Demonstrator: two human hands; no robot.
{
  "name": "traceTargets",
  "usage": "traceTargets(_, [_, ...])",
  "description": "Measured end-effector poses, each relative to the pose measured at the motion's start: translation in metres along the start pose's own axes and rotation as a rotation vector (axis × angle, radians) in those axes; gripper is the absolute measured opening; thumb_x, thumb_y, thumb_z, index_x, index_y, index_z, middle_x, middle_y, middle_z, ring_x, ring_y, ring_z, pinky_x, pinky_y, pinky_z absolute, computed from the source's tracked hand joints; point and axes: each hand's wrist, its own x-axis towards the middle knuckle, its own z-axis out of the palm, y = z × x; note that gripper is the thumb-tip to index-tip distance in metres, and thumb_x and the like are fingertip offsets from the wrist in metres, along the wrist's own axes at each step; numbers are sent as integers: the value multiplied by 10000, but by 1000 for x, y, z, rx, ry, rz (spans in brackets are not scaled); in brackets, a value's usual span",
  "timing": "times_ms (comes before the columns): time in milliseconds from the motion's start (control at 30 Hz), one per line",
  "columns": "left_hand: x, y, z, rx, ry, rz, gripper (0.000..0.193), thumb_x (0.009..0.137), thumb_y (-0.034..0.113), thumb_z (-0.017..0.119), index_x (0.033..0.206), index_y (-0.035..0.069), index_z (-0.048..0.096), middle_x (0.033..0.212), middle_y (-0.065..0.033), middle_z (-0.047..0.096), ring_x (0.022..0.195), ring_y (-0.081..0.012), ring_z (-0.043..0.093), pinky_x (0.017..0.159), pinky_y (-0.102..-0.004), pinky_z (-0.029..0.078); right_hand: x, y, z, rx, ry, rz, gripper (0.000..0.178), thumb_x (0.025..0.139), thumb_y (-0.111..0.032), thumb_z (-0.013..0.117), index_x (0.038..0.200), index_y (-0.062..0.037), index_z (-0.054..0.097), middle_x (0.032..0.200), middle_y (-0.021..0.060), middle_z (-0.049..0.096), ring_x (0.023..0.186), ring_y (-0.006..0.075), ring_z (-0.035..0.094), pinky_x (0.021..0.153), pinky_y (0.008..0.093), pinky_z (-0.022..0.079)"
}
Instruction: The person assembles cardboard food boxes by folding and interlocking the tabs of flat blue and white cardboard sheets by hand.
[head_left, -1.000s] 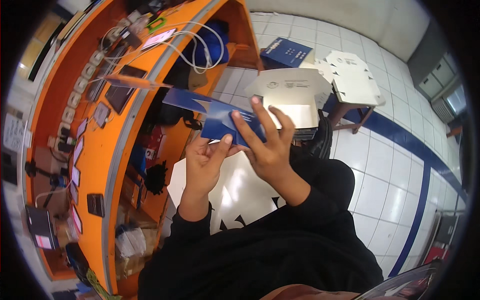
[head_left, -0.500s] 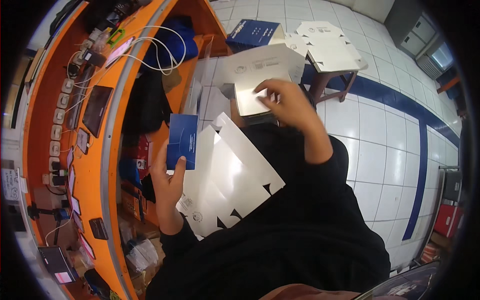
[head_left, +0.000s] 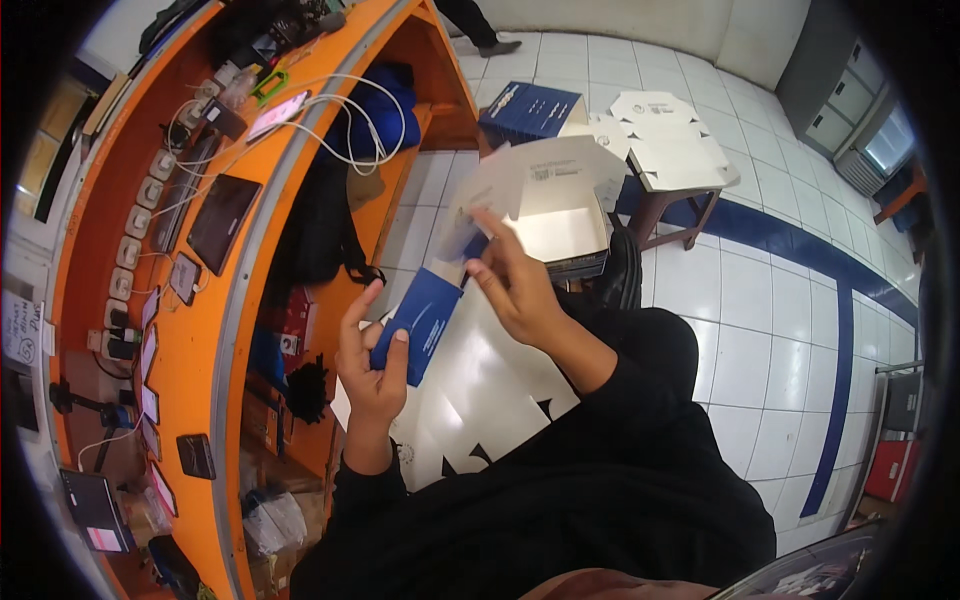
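Note:
My left hand (head_left: 375, 370) grips a small blue card folder (head_left: 425, 320) by its lower part, thumb on the front and index finger raised. At the folder's upper end, my right hand (head_left: 525, 290) has thumb and index finger around a blurred blue edge, where a pale strip shows. Under both hands, a flat white cardboard box blank (head_left: 480, 380) with dark cut-out notches lies across my lap. Just beyond the right hand stands an open white box (head_left: 565, 232), its printed lid flap raised; the flap's left part is blurred.
An orange workbench (head_left: 225, 370) on the left carries phones, a laptop (head_left: 225, 215), chargers and loose white cables. Ahead, a stool (head_left: 655, 210) bears white box blanks (head_left: 675, 145), beside a blue box (head_left: 530, 110). A person's leg (head_left: 480, 25) shows at the far top.
My right hand has come from over the open box to the folder's upper end. The folder has shifted right and tilted, and a pale strip now shows there. A leg has appeared far off.

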Motion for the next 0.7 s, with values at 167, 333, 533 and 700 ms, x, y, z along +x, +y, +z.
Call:
traceTargets(167, [2, -4, 4, 42, -39, 89, 473, 812, 2, 570, 1264, -53, 443, 574, 5, 525, 549, -40, 435, 578, -172, 360, 5, 6, -14, -122, -157, -15, 274, 881, -183, 636, 1105, -36, 584, 679, 70, 524, 555, 148, 496, 539, 272, 407])
traceTargets(333, [5, 4, 9, -33, -111, -39, 522, 779, -24, 558, 1287, -4, 440, 528, 20, 486, 523, -42, 418, 567, -172, 345, 5, -9, -19, -141, -294, -149, 292, 785, -239, 740, 981, -49, 637, 721, 78, 569, 531, 160, 482, 522, 276, 407])
traceTargets(533, [11, 13, 7, -235, -153, -97, 529, 748, -43, 559, 1265, -26, 448, 521, 30, 476, 490, -30, 423, 528, -183, 335, 1, -16, -19, -61, -184, -223, 295, 705, -168, 795, 966, -78, 694, 630, 36, 504, 506, 121, 397, 484, 261, 339])
traceTargets(700, [16, 3, -1, -135, -190, 226, 486, 722, 10, 629, 1185, -65, 502, 520, 32, 465, 467, -59, 433, 487, -199, 317, 1, -35, -29, 9, -405, -195, 301, 738, -202, 780, 1000, -78, 700, 709, 76, 599, 541, 138, 490, 515, 277, 396])
